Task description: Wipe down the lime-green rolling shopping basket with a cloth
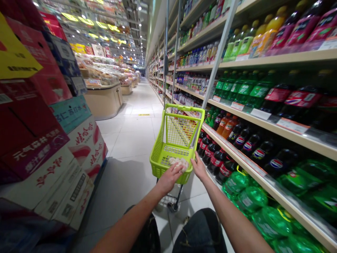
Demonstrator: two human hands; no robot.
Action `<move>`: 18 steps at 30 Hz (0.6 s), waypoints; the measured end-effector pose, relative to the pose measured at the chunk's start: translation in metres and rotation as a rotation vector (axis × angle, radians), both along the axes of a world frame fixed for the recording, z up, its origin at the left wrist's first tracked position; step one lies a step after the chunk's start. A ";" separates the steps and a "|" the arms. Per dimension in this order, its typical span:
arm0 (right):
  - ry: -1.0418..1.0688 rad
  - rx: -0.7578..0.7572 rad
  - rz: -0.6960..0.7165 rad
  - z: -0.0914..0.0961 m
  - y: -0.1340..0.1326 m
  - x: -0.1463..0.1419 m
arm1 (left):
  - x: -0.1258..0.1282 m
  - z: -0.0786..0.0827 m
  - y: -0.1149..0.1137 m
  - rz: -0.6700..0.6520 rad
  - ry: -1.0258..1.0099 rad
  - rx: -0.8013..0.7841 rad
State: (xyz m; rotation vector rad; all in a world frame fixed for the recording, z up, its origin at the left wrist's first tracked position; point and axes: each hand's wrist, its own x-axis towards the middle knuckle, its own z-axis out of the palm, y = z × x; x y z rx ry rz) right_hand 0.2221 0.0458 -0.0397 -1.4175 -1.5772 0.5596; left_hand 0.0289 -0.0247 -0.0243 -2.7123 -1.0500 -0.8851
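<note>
A lime-green shopping cart (155, 158) with a plastic basket stands in front of my knees. My left hand (172, 177) has its fingers over a crumpled whitish cloth (179, 162) at the near rim of the basket. On the basket's right side, my right hand (198, 167) touches the edge, its thumb and fingers apart around the rim. Part of the cloth is hidden beneath my left fingers.
Shelves of drink bottles (259, 84) run along the right, close to the cart. Stacked drink cartons (84, 140) rise on the left. The tiled aisle (131, 137) stretches ahead, past a rounded display counter (102, 102).
</note>
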 end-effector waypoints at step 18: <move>-0.123 -0.017 -0.083 0.013 -0.007 0.004 | -0.025 0.000 0.013 0.136 -0.127 -0.109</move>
